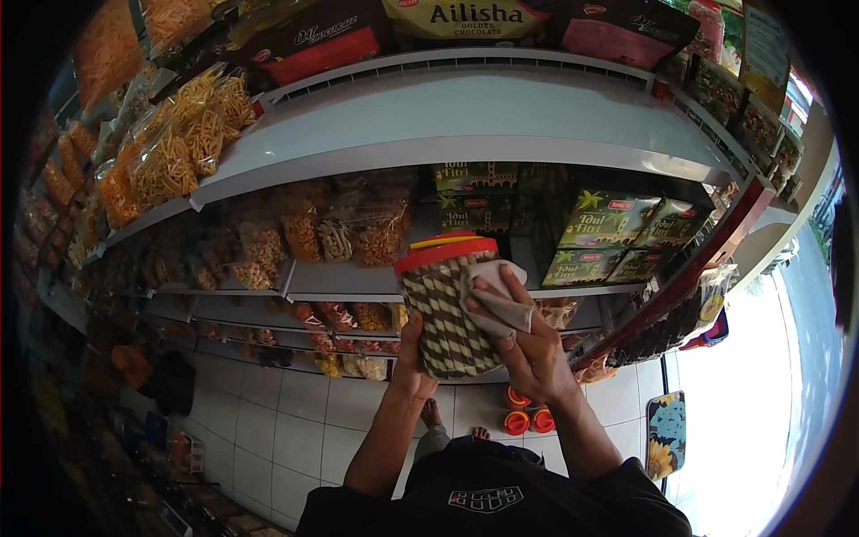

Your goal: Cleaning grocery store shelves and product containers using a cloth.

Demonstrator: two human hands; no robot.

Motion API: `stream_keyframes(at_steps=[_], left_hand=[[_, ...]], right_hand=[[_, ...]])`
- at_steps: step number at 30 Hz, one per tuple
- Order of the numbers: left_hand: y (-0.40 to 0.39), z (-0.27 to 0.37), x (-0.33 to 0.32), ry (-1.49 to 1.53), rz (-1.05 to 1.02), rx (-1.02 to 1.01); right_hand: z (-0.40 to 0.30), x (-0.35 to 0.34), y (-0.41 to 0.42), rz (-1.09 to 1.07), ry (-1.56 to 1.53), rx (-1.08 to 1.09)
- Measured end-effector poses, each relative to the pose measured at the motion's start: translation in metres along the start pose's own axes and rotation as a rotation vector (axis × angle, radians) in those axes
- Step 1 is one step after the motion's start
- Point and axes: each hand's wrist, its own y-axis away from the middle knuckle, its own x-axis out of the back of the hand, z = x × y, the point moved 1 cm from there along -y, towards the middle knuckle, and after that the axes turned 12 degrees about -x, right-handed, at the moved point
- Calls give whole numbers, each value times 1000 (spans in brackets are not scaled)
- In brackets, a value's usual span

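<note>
A clear plastic jar of striped wafer rolls point(446, 322), with a red lid point(446, 251) and yellow handle, is tilted in front of the shelves. My left hand point(411, 356) holds it low on its left side, near the base. My right hand point(530, 342) presses a pale cloth point(500, 295) against the upper right side of the jar, the fingers spread over the folds. Above the jar is a bare stretch of white shelf point(470, 107).
Bagged snacks point(181, 148) fill the shelves at left. Green printed boxes point(597, 228) are stacked at right on the shelf below. Several red-lidded jars point(517, 421) stand on the tiled floor near my feet. A patterned mat point(666, 433) lies by the bright doorway.
</note>
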Motion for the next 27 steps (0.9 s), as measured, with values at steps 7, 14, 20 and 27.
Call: stream_keyframes(at_steps=[7, 14, 20, 27], left_hand=[[-11, 2, 7, 99, -98, -46], [-13, -14, 20, 435, -152, 17], [-9, -26, 27, 319, -81, 47], [-9, -30, 23, 297, -116, 26]], right_hand=[[8, 13, 24, -222, -17, 123], [43, 11, 52, 16, -875, -188], [17, 28, 6, 219, -470, -122], [-16, 17, -16, 5, 97, 94]])
